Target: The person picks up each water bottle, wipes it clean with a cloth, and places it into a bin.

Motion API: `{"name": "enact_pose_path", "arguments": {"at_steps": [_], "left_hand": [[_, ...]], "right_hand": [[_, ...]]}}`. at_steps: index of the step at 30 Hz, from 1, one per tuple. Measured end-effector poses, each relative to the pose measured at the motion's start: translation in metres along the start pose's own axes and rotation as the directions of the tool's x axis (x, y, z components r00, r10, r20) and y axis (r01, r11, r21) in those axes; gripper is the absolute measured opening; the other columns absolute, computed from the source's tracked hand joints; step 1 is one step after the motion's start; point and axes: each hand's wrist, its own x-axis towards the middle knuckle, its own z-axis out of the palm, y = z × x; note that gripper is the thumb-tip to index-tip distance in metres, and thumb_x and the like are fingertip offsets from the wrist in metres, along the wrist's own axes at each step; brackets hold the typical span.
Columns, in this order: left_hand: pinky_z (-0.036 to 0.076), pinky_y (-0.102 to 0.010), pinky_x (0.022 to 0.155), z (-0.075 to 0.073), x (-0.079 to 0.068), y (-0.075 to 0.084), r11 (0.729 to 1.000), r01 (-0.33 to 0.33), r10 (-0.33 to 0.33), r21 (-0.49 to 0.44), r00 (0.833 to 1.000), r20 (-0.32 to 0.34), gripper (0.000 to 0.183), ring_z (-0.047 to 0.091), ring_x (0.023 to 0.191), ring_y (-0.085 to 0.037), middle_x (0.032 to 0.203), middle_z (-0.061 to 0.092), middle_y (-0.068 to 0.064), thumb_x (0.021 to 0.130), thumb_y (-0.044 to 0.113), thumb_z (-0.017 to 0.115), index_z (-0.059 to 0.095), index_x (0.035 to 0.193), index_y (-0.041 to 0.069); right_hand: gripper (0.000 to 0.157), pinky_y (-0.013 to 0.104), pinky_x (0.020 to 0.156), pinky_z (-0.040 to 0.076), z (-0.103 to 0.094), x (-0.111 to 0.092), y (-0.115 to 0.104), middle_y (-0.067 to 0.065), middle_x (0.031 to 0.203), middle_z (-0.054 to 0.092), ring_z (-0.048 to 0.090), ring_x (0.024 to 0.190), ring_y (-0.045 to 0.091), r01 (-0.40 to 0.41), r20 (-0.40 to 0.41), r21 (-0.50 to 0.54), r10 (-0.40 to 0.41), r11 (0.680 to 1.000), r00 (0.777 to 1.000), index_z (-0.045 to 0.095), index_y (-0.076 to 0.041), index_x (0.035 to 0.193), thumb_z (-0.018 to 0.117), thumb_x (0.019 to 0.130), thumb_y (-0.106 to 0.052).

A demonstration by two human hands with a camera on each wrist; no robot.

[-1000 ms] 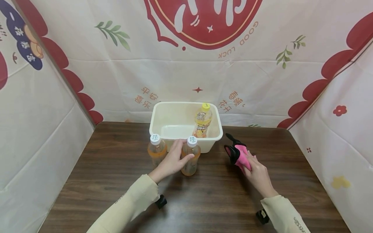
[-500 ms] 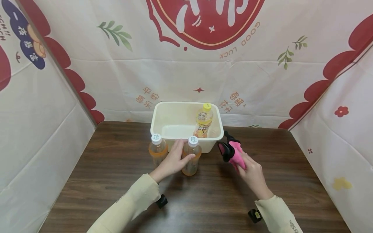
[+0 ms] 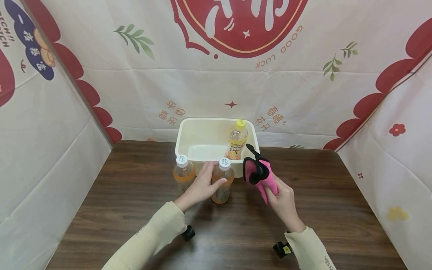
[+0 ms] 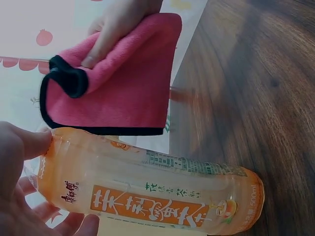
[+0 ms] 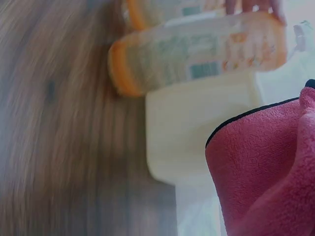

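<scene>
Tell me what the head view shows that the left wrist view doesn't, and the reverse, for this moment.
Only the head view: the yellow-capped bottle standing in the white bin, and the white cap of the held bottle.

Only the left wrist view: that bottle's orange label panel with large white characters, and a readable "500ml" mark near its base.

Both: the left hand gripping the bottle, the right hand holding the black-edged pink cloth, and the wood-grain tabletop.

bottle [image 3: 236, 141] in tub [image 3: 202, 135] | two bottles [image 3: 221, 191] before it | cloth [image 3: 268, 181] right
</scene>
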Motion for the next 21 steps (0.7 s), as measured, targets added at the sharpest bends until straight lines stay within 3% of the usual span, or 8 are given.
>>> {"name": "enact_pose_path", "arguments": {"at_steps": [4,7,11,16,21], "left_hand": [[0.035,-0.043,0.1,0.0,0.0,0.0,1.0,0.015,-0.015,-0.006,1.0,0.0,0.052,0.038,0.122,-0.026,0.128,0.038,-0.013,0.088,0.026,0.059,0.034,0.13,0.006],[0.035,-0.043,0.1,-0.001,0.0,0.0,1.0,0.024,-0.024,-0.011,1.0,0.006,0.053,0.038,0.123,-0.025,0.129,0.038,-0.012,0.088,0.027,0.059,0.034,0.13,0.007],[0.035,-0.042,0.101,-0.001,0.001,0.0,0.999,0.035,-0.035,-0.008,0.999,0.011,0.053,0.038,0.123,-0.024,0.129,0.037,-0.012,0.089,0.029,0.058,0.033,0.13,0.008],[0.035,-0.041,0.1,0.0,0.0,0.0,0.998,0.061,-0.06,-0.016,0.998,0.019,0.053,0.037,0.123,-0.023,0.129,0.037,-0.01,0.089,0.028,0.058,0.033,0.131,0.009],[0.035,-0.042,0.1,0.0,0.001,-0.001,0.996,0.083,-0.082,-0.026,0.996,0.028,0.053,0.037,0.124,-0.022,0.13,0.037,-0.009,0.088,0.029,0.058,0.033,0.131,0.011]], "right_hand": [[0.01,0.019,0.051,0.039,0.005,0.004,-0.011,0.008,0.066,0.061,0.048,0.059,0.001,-0.062,-0.014,0.053,0.063,0.997,0.998,0.062,-0.001,0.071,0.068,0.07,0.008],[0.015,0.019,0.045,0.035,0.009,0.007,-0.02,0.002,0.057,0.053,0.04,0.052,0.0,-0.19,-0.003,0.096,0.191,0.977,0.982,0.058,-0.003,0.065,0.068,0.073,0.006],[0.01,0.016,0.043,0.036,0.012,0.013,-0.038,-0.003,0.056,0.053,0.042,0.05,-0.002,-0.367,0.034,0.174,0.367,0.914,0.93,0.06,0.002,0.069,0.064,0.077,0.005],[0.011,0.015,0.046,0.037,0.014,0.026,-0.061,-0.011,0.056,0.05,0.042,0.051,-0.002,-0.454,0.073,0.247,0.451,0.856,0.89,0.056,0.01,0.07,0.059,0.08,0.007],[0.013,0.013,0.046,0.037,0.021,0.03,-0.066,-0.015,0.056,0.049,0.043,0.051,-0.002,-0.508,0.118,0.313,0.498,0.802,0.859,0.056,0.012,0.071,0.057,0.082,0.006]]}}
